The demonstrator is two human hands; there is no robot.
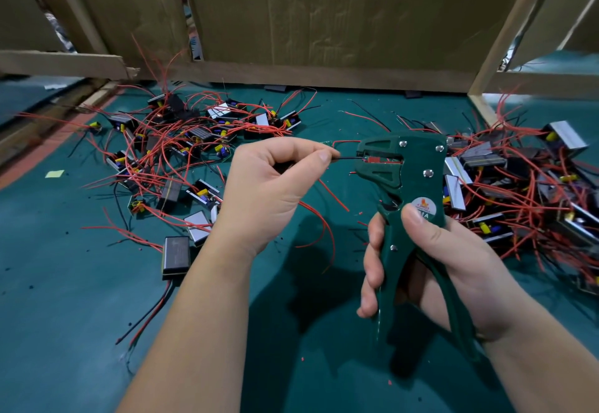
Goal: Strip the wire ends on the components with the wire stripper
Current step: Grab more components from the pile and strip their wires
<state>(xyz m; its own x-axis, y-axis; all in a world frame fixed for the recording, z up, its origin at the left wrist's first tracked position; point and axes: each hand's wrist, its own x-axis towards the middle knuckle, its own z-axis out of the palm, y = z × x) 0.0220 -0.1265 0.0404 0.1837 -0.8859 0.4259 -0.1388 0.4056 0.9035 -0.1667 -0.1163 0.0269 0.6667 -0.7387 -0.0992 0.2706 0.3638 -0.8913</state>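
Many components (176,255), green mat (64,315), cardboard wall (324,17)

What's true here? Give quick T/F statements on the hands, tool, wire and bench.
1. The right hand grips the green wire stripper by its handles. True.
2. The left hand holds nothing. False: it pinches a black wire that runs into the stripper's head.
3. Components with red wires lie piled on both sides of the hands. True.
4. The mat is red. False: it is dark green.
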